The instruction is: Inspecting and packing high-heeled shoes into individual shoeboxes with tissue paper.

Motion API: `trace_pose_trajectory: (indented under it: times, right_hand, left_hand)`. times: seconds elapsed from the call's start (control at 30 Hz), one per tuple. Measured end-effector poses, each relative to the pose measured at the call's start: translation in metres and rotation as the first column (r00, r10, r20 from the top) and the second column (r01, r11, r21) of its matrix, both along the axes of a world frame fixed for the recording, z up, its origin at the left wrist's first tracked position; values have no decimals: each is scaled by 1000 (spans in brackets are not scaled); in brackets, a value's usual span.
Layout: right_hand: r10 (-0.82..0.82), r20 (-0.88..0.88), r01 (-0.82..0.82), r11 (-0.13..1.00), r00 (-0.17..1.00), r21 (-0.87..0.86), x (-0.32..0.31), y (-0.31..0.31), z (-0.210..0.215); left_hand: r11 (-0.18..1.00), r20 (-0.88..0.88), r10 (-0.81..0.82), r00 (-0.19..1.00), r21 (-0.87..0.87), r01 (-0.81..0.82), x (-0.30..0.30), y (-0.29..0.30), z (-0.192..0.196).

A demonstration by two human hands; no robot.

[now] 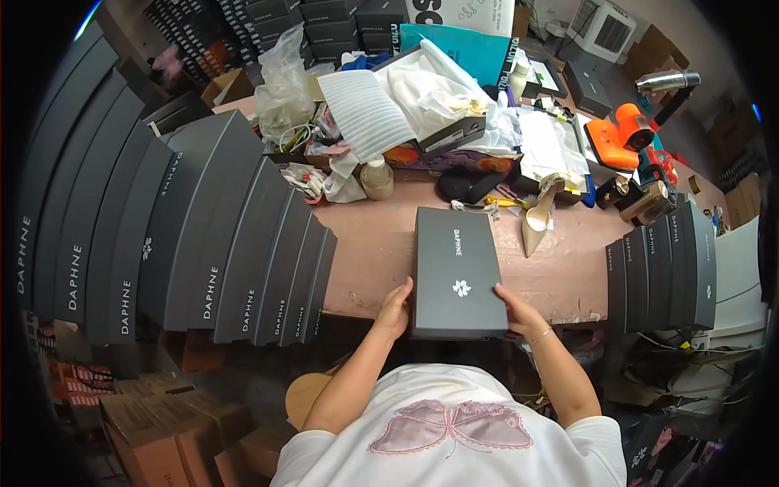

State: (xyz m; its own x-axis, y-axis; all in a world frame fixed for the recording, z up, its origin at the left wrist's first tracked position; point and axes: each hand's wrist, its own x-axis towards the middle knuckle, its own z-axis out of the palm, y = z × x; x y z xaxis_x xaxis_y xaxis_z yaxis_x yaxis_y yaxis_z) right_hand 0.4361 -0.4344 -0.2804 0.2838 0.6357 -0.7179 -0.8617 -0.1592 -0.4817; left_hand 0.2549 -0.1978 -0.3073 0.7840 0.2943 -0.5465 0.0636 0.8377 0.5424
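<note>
Cluttered workroom, seen from above: we look down on a pinkish-brown counter (373, 260) crowded along its far side. Landmark: the closed dark grey shoe box (458, 272), lying flat on the counter with its near end over the counter's front edge, lid on, with pale lettering and a small white emblem on top.

Our left hand (395, 310) grips the box's near left corner, fingers curled along the side; our right hand (517, 310) clasps the near right edge, a thin bracelet at the wrist. Both hands are closed on the box, one on each side of it.

Left of the box, a row of matching dark grey boxes (203, 243) stands fanned on end, just beside the counter's left end. Right of the box, a shorter stack of the same boxes (665, 264) stands upright. Beyond the box and slightly right, a beige high-heeled shoe (535, 221) lies on the counter, near but apart from it. Farther beyond, an open box with white tissue paper (430, 97) sits beside a ribbed white foam sheet (365, 114). Beyond the box to the left stands a small bottle (376, 177). Far right of the box, an orange tool (621, 136) rests among the clutter.
</note>
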Motion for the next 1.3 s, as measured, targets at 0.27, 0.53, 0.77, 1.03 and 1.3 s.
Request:
trace_pose_trajectory:
  times: [0.27,0.53,0.77,1.03,1.3]
  right_hand:
    - [423,523,-453,888,740,-78,-118,114,66]
    - [778,623,241,622,-83,-745,-63,45,-10]
    - [482,818,-283,870,314,-404,-66,108,87]
    - [264,957,-375,905,122,-202,-31,129,63]
    - [451,888,-115,881,-84,-459,43,130,-68]
  left_hand:
    - [889,-77,-42,996,452,73,-54,107,47]
    - [-237,-307,5,952,924,299,-38,111,25]
    - [155,-99,-932,349,761,630,-11,-27,65]
    - [149,-125,-185,975,977,154,13,-29,1]
    - [115,-213,-71,975,969,220,29,-11,20]
